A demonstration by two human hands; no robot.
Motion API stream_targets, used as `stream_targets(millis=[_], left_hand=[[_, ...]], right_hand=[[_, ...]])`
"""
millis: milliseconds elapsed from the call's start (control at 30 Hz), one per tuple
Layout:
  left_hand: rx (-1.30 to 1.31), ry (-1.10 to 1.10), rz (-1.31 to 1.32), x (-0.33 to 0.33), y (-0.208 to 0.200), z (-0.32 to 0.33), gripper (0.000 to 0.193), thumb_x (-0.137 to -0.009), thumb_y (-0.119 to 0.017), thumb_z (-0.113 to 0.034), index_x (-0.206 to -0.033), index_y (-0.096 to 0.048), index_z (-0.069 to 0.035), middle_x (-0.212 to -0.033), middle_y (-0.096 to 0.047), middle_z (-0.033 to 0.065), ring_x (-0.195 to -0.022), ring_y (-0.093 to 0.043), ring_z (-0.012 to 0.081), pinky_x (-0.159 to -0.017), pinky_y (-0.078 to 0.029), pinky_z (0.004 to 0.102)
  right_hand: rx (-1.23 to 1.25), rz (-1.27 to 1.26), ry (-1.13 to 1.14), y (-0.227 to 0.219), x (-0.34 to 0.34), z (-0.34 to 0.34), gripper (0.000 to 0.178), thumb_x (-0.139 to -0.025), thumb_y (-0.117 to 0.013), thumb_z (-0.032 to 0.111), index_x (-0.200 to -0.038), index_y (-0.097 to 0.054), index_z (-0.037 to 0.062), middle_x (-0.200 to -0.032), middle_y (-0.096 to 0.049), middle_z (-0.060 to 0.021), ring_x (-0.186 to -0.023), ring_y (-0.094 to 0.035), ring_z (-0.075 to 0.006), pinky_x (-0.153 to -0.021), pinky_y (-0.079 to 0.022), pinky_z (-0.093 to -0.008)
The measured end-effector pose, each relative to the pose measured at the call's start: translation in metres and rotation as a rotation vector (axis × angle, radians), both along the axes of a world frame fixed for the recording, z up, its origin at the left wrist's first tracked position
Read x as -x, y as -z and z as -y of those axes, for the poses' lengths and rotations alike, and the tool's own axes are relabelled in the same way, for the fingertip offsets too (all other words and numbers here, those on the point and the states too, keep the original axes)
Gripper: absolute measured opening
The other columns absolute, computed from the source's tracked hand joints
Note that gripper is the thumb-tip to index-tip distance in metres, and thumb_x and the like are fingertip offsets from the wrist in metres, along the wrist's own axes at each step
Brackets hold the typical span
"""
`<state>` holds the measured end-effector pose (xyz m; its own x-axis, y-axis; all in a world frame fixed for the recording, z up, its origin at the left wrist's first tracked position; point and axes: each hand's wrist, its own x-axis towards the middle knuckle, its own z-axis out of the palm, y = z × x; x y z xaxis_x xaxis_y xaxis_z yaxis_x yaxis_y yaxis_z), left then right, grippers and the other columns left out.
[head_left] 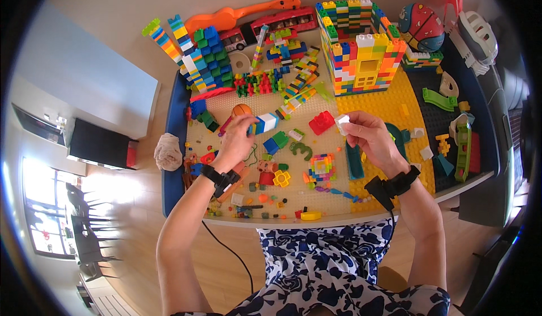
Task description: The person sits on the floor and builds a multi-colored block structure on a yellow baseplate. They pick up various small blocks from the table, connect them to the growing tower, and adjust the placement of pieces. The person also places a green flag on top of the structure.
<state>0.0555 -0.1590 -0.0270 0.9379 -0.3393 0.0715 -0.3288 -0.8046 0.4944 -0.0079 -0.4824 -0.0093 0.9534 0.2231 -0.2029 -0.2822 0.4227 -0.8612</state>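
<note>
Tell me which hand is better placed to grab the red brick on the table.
Right, probably. The right hand with its white brick hovers right beside the red brick; the left hand holds a brick strip farther off.

Open patch of beige baseplate (293, 194) between left hand (237, 138) and right hand (370, 135), dotted with low loose bricks only. Tall block house (361, 48) blocks far right. Stacked towers (197, 62) block far left. Toy bus (271, 25) lines back edge. Near table edge (316, 221) mostly low clutter, passable.
</note>
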Motion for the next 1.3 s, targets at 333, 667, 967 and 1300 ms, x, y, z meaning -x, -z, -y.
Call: stream_targets(millis=[333,667,967,1300], left_hand=[[-0.038,-0.075,0.131,-0.025,0.023,0.026,0.032,-0.077,-0.061,-0.007,-0.109,-0.058,-0.004,-0.121,-0.052,0.0139,-0.111,-0.051,0.0309,-0.090,-0.043,0.0372],[0.324,0.141,-0.131,0.022,-0.017,0.072,0.022,-0.084,-0.058,-0.012,-0.105,-0.060,-0.004,-0.108,-0.061,0.0128,-0.091,-0.062,0.0267,-0.077,-0.049,0.0339],[0.095,0.322,-0.269,0.059,-0.015,0.083,0.019,-0.086,-0.057,-0.012,-0.102,-0.062,-0.003,-0.091,-0.066,0.0127,-0.081,-0.065,0.0234,-0.069,-0.050,0.0309],[0.066,-0.097,-0.204,0.027,0.016,0.004,0.024,-0.087,-0.057,-0.016,-0.104,-0.061,0.001,-0.079,-0.065,0.0104,-0.073,-0.061,0.0139,-0.066,-0.046,0.0269]], right_hand=[[0.007,-0.018,0.044,-0.006,0.001,0.001,0.014,-0.086,-0.062,0.013,-0.096,-0.061,0.0020,-0.078,-0.057,0.0008,-0.069,-0.051,-0.0060,-0.063,-0.042,-0.0186],[-0.001,0.031,0.073,-0.001,-0.001,0.002,0.012,-0.087,-0.058,0.010,-0.096,-0.060,0.0030,-0.077,-0.058,-0.0001,-0.065,-0.052,-0.0074,-0.059,-0.042,-0.0188],[-0.012,0.048,0.082,0.002,-0.001,0.005,0.012,-0.088,-0.058,0.011,-0.096,-0.061,0.0031,-0.077,-0.059,-0.0004,-0.062,-0.051,-0.0074,-0.058,-0.041,-0.0185],[-0.011,0.034,0.063,0.003,-0.001,0.001,0.013,-0.088,-0.057,0.010,-0.098,-0.060,0.0017,-0.078,-0.058,-0.0011,-0.063,-0.051,-0.0078,-0.058,-0.042,-0.0189]])
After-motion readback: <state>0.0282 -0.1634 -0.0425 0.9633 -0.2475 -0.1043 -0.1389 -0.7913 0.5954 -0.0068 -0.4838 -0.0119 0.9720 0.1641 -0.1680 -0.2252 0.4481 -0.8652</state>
